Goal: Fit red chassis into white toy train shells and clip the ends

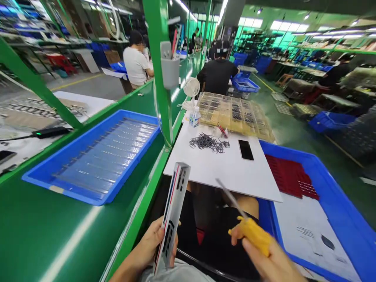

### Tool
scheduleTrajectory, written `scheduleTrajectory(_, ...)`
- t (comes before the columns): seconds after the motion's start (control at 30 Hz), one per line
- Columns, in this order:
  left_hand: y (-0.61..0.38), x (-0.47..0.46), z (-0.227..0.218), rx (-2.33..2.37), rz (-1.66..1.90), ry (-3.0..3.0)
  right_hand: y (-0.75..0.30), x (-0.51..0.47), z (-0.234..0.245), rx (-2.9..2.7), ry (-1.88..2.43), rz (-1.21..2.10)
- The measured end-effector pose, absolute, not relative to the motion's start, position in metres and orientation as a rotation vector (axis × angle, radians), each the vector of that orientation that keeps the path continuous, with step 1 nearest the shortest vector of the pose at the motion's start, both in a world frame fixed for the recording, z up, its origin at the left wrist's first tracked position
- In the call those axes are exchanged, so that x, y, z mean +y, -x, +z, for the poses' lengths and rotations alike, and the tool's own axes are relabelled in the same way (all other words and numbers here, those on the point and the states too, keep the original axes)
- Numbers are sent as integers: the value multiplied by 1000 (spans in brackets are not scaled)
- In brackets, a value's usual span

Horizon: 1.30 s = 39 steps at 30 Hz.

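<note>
My left hand [160, 237] is closed around a long, narrow white channel-shaped part [175, 207] with dark slots and red and dark stripes. The part stands tilted over my lap, its end pointing up. In my right hand [270, 256] is a screwdriver [257, 235], fingers wrapped round its yellow handle. Its thin shaft points up and left, toward the table's front edge, apart from the white part. Motion blurs the shaft, so its tip shape is unclear. On the white table [202, 170] ahead lies a heap of small dark hook-like pieces [208, 143].
A phone [245, 150], a bottle [194, 117], a small fan [192, 88] and a compartment tray [232, 113] are on or behind the table. Left, a blue tray [96, 203] holds clear strips; right, a blue bin [326, 176] holds red pieces and paper. A green post [160, 78] rises ahead.
</note>
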State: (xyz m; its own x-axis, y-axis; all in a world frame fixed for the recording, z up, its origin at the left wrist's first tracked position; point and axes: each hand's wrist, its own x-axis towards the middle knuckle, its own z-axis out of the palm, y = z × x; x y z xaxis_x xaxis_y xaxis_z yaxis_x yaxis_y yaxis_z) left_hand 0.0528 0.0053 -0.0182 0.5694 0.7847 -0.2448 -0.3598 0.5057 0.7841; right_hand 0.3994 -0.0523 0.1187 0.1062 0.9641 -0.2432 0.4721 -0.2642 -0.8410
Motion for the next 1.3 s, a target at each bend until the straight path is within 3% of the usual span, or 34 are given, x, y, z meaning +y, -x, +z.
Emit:
scheduleTrajectory(0.13,-84,15,-18,732,622,-849,-383,-82,84,-1355,2007,1198)
scheduleTrajectory(0.37,-80,31,-23,919,494,-917,-380,-78,70,-1480,2059,1325)
scheduleTrajectory(0.67,-64,45,-14,977,451,-1025,-349,-78,64,-2026,1998,1764)
scheduleTrajectory(0.83,-65,45,-14,984,407,-993,-364,-66,71,-1797,2104,1758)
scheduleTrajectory(1.03,-65,47,-12,1027,434,-1023,-364,-71,65,-1939,2011,1831)
scheduleTrajectory(1.2,-66,46,-10,1015,420,-1014,-375,-69,64,-1719,2122,1578)
scheduleTrajectory(1.3,-66,46,-9,1034,434,-994,-373,-69,62,-1807,2036,1668)
